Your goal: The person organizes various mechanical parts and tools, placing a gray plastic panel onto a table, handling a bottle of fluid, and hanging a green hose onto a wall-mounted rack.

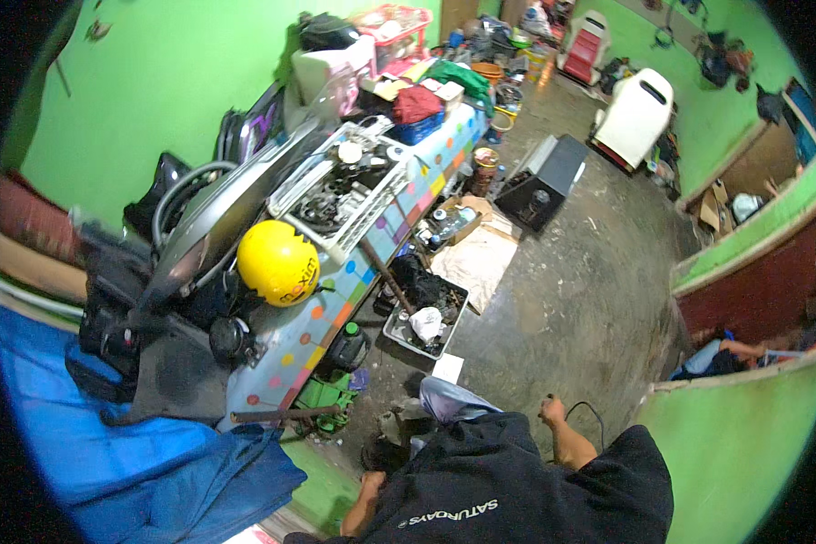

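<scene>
My left hand (370,485) is low in the view, beside my black shirt (535,480). Its fingers look curled against a dark object (385,453) that I cannot make out. Off to the right, my right hand (551,412) is closed over the concrete floor, with something small and dark at its fingers, too small to name. A thin black cable (591,410) loops just beside that wrist. Between the hands, a shiny grey-blue piece (458,399) sticks out past my shirt. A white card (447,367) lies just beyond it.
A grey tray (431,337) of dark parts stands ahead on the floor (589,308). A low table (276,363) on the left bears a yellow helmet (278,263) and a white crate (340,231) of metal parts. Farther off are a black speaker-like box (544,181) and a white chair (635,118).
</scene>
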The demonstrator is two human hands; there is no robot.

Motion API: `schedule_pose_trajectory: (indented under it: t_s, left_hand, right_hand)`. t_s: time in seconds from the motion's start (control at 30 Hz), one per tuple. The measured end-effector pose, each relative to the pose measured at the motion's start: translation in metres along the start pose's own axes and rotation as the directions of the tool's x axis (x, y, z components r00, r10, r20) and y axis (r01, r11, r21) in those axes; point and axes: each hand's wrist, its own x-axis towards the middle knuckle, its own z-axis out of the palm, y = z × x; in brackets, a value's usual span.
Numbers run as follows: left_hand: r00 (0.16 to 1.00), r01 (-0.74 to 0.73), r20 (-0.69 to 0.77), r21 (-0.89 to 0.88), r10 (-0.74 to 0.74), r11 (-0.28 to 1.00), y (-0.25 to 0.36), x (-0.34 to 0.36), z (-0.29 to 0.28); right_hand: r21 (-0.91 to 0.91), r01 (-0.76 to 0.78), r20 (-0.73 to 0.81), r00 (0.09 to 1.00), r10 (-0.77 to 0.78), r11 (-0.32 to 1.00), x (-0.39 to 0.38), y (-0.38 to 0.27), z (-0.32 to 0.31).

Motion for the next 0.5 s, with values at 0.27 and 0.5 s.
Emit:
schedule_pose_trajectory:
  t_s: [0.27,0.5]
  left_hand:
    - [0.998,-0.012,-0.060,0.217,0.026,0.976,0.127,0.011,0.068]
    - [0.947,-0.320,0.029,0.094,0.319,0.943,0.363,0.092,0.186]
  right_hand:
    - [0.357,-0.042,-0.269,0.952,0.146,0.933,0.101,0.100,-0.003]
    - [0.335,0.343,-0.153,0.939,-0.308,0.878,0.210,0.007,-0.077]
